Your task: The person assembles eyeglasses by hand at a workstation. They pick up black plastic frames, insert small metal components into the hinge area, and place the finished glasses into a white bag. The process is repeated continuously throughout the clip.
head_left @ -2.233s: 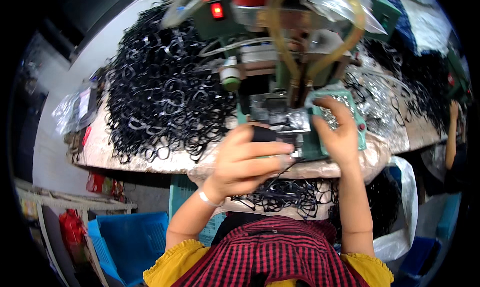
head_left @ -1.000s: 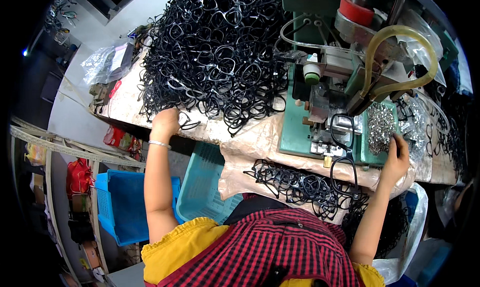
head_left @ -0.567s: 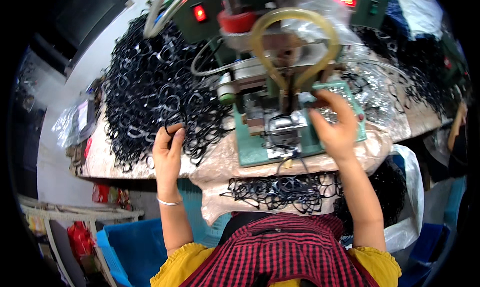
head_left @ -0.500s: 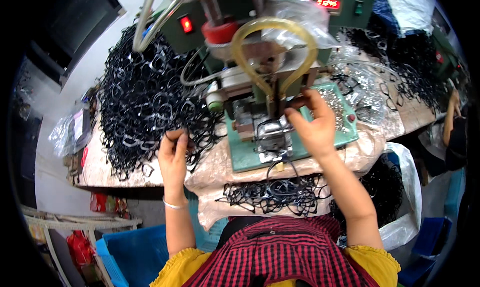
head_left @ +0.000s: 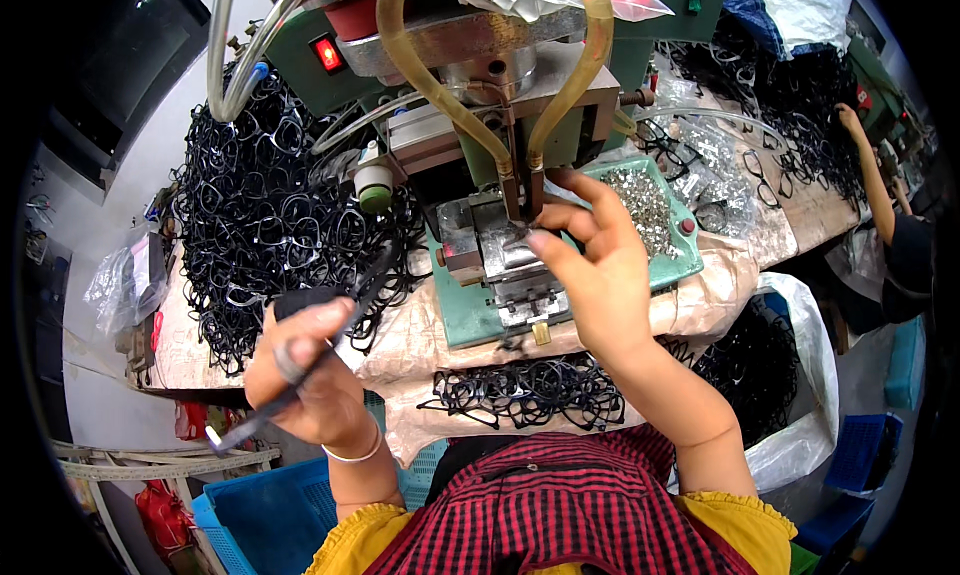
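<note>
My left hand (head_left: 312,380) is raised in front of the heap of black glasses frames (head_left: 270,205), its fingers closed on a black glasses frame (head_left: 272,407) that is smeared by motion. My right hand (head_left: 600,260) reaches to the metal fixture (head_left: 522,265) of a bench press. Its thumb and index fingertip come together just below the press's two narrow prongs (head_left: 522,197). Anything pinched there is too small or hidden to make out. Beside that hand a green tray (head_left: 690,260) holds many small shiny metal parts (head_left: 640,207).
Two yellowish tubes (head_left: 590,65) curve down to the press head. More glasses frames (head_left: 530,395) lie on brown paper (head_left: 405,410) at the near edge. A white bag (head_left: 815,375) with black frames stands at right. Another person's arm (head_left: 872,165) shows at far right.
My left hand has moved left and nearer, and now carries a glasses frame. My right fingers have moved in under the prongs. The frame that hung at the fixture's front is no longer there.
</note>
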`<act>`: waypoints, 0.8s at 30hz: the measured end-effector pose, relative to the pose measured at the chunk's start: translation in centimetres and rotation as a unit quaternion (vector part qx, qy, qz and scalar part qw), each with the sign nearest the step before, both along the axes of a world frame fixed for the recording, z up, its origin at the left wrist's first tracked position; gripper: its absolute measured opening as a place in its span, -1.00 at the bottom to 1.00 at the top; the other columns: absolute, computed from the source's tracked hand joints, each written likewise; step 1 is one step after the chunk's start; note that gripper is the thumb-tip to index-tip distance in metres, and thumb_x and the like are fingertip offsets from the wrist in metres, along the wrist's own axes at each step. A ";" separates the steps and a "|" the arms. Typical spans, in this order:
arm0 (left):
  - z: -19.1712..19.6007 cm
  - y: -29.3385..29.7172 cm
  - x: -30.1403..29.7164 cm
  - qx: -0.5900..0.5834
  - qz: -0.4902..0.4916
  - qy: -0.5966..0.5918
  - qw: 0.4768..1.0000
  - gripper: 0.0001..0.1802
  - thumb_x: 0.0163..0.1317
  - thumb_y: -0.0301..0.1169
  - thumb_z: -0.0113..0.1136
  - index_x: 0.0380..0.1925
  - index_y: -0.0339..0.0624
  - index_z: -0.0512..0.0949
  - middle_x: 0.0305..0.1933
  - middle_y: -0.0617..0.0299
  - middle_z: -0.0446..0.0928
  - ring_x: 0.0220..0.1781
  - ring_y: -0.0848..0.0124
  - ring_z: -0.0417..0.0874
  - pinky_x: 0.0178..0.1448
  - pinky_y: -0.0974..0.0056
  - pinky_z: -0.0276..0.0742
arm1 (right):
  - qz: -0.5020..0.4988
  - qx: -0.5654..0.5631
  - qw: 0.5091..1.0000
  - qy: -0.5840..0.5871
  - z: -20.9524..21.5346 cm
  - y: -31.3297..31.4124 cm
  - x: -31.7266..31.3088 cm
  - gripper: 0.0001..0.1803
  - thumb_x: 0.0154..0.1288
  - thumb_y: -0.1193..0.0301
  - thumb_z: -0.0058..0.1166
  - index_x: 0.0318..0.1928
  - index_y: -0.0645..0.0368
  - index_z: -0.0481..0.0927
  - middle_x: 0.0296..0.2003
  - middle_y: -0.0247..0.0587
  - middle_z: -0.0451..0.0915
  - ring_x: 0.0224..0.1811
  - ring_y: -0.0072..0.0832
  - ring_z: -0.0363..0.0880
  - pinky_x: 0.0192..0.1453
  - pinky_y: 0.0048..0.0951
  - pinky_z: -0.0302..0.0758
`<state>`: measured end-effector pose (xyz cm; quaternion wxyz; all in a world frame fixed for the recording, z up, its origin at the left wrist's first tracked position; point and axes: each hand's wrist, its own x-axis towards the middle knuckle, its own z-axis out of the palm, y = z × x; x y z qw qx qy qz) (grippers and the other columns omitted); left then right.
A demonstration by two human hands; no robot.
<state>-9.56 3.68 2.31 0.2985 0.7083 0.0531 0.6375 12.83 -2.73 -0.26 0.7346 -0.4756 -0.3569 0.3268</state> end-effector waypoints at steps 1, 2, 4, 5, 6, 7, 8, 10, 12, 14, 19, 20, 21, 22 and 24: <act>-0.2 0.2 0.6 0.038 0.010 0.043 0.998 -0.82 0.34 -0.40 0.16 -0.10 -0.18 0.59 -0.14 -0.10 0.68 -0.11 0.14 0.71 0.04 0.02 0.59 | 0.004 0.006 1.000 -0.017 0.0 -0.6 0.1 -0.46 0.22 0.60 0.17 0.22 0.37 0.39 -0.09 -0.11 0.66 0.06 -0.49 0.57 0.20 -0.43 0.44; -0.3 0.2 1.3 0.072 0.022 0.085 0.994 -0.84 0.27 -0.41 0.23 -0.17 -0.15 0.63 -0.19 -0.06 0.72 -0.18 0.18 0.74 -0.07 0.08 0.61 | 0.013 0.000 0.999 -0.051 -0.1 -0.8 0.7 -0.51 0.21 0.59 0.17 0.18 0.34 0.44 -0.08 -0.11 0.66 0.08 -0.46 0.57 0.23 -0.41 0.43; -0.8 -0.6 3.3 0.064 0.019 0.210 0.975 -0.78 0.02 -0.49 0.37 -0.27 -0.04 0.70 -0.14 0.10 0.74 -0.18 0.17 0.74 -0.05 0.15 0.57 | 0.042 -0.003 0.992 -0.118 -0.3 -0.7 2.7 -0.59 0.20 0.57 0.17 0.10 0.30 0.55 -0.06 -0.10 0.67 0.12 -0.39 0.57 0.27 -0.39 0.41; -1.8 0.0 4.1 0.097 -0.021 0.226 0.969 -0.74 -0.02 -0.48 0.38 -0.25 -0.05 0.71 -0.07 0.18 0.73 -0.20 0.18 0.70 -0.02 0.10 0.58 | -0.061 -0.031 0.950 -0.303 -1.8 -0.2 4.4 -0.72 0.17 0.54 0.17 -0.07 0.22 0.66 -0.01 -0.07 0.66 0.16 -0.22 0.56 0.31 -0.28 0.40; -2.2 0.3 5.1 0.135 -0.036 0.244 0.960 -0.72 -0.03 -0.45 0.39 -0.23 -0.04 0.70 0.00 0.24 0.71 -0.25 0.19 0.63 0.04 0.05 0.58 | -0.124 -0.078 0.882 -0.447 -3.1 0.0 6.6 -0.74 0.14 0.48 0.20 -0.11 0.17 0.69 0.05 0.03 0.62 0.20 -0.04 0.51 0.36 -0.16 0.37; -2.0 0.0 5.8 0.137 -0.046 0.267 0.953 -0.72 -0.04 -0.45 0.38 -0.23 -0.01 0.71 0.01 0.26 0.69 -0.30 0.22 0.59 0.08 0.03 0.58 | -0.191 -0.186 0.811 -0.521 -5.1 -0.4 8.2 -0.71 0.12 0.42 0.25 -0.10 0.18 0.69 0.10 0.08 0.58 0.29 0.03 0.42 0.41 -0.09 0.31; -2.4 0.0 6.4 0.169 -0.017 0.278 0.946 -0.76 -0.02 -0.38 0.41 -0.26 -0.02 0.73 -0.04 0.22 0.72 -0.14 0.18 0.71 0.09 0.00 0.58 | -0.222 -0.260 0.755 -0.560 -6.7 -0.9 9.6 -0.70 0.11 0.39 0.28 -0.10 0.14 0.70 0.15 0.12 0.54 0.37 0.04 0.32 0.43 -0.05 0.27; -3.0 0.5 6.8 0.190 -0.012 0.300 0.935 -0.75 -0.03 -0.35 0.42 -0.26 0.01 0.74 -0.06 0.28 0.72 -0.18 0.19 0.70 0.10 0.00 0.57 | -0.247 -0.256 0.753 -0.553 -9.7 -1.8 11.6 -0.75 0.08 0.37 0.31 -0.18 0.11 0.72 0.18 0.12 0.52 0.39 0.03 0.30 0.40 -0.03 0.29; -2.9 0.7 6.9 0.186 -0.018 0.297 0.936 -0.76 -0.02 -0.35 0.41 -0.27 0.02 0.75 -0.07 0.31 0.71 -0.32 0.26 0.62 0.10 0.00 0.56 | -0.243 -0.215 0.767 -0.553 -10.4 -2.0 12.5 -0.79 0.08 0.39 0.31 -0.21 0.09 0.73 0.17 0.10 0.53 0.36 0.02 0.34 0.37 -0.04 0.31; -3.1 0.8 6.8 0.193 -0.014 0.299 0.934 -0.77 -0.01 -0.35 0.41 -0.27 0.02 0.75 -0.07 0.32 0.71 -0.38 0.29 0.57 0.11 0.00 0.56 | -0.236 -0.188 0.769 -0.563 -10.6 -1.7 12.1 -0.87 0.10 0.42 0.29 -0.29 0.10 0.70 0.17 0.03 0.54 0.34 -0.01 0.38 0.35 -0.06 0.34; -3.0 0.7 6.8 0.192 -0.023 0.315 0.929 -0.73 0.00 -0.38 0.41 -0.22 0.00 0.73 -0.01 0.31 0.70 -0.32 0.27 0.61 0.16 -0.01 0.55 | -0.167 -0.131 0.713 -0.668 -9.7 1.0 11.6 -0.89 0.14 0.45 0.25 -0.31 0.15 0.61 0.18 -0.12 0.52 0.34 -0.17 0.40 0.14 -0.16 0.43; -3.5 0.2 6.5 0.182 0.000 0.310 0.933 -0.68 -0.01 -0.41 0.39 -0.17 -0.01 0.71 0.03 0.29 0.68 -0.27 0.25 0.62 0.20 -0.02 0.53 | -0.161 -0.129 0.701 -0.683 -9.8 1.5 12.0 -0.89 0.14 0.46 0.24 -0.31 0.15 0.60 0.19 -0.13 0.51 0.34 -0.20 0.40 0.11 -0.19 0.44; -4.2 -0.6 6.5 0.173 0.022 0.299 0.938 -0.63 -0.01 -0.44 0.38 -0.12 -0.02 0.68 0.08 0.26 0.66 -0.22 0.22 0.63 0.24 -0.03 0.51 | -0.192 -0.105 0.696 -0.684 -9.3 1.6 12.3 -0.90 0.20 0.49 0.20 -0.26 0.18 0.61 0.06 -0.11 0.59 0.19 -0.20 0.53 0.05 -0.26 0.48; -4.7 -1.4 6.3 0.164 0.042 0.288 0.943 -0.59 -0.01 -0.46 0.36 -0.06 -0.04 0.65 0.12 0.24 0.64 -0.17 0.19 0.64 0.28 -0.04 0.48 | -0.208 -0.117 0.766 -0.597 -9.1 1.2 12.4 -0.88 0.23 0.48 0.19 -0.22 0.19 0.60 0.00 -0.12 0.62 0.11 -0.23 0.58 0.01 -0.29 0.50; -4.7 -2.8 3.6 0.165 0.123 0.299 0.932 -0.57 0.07 -0.44 0.39 0.01 -0.04 0.63 0.17 0.11 0.61 0.06 0.15 0.68 0.37 -0.03 0.41 | -0.231 -0.143 0.877 -0.396 -9.7 -0.7 12.5 -0.85 0.29 0.48 0.18 -0.15 0.21 0.60 -0.12 -0.14 0.67 -0.04 -0.30 0.66 -0.06 -0.36 0.52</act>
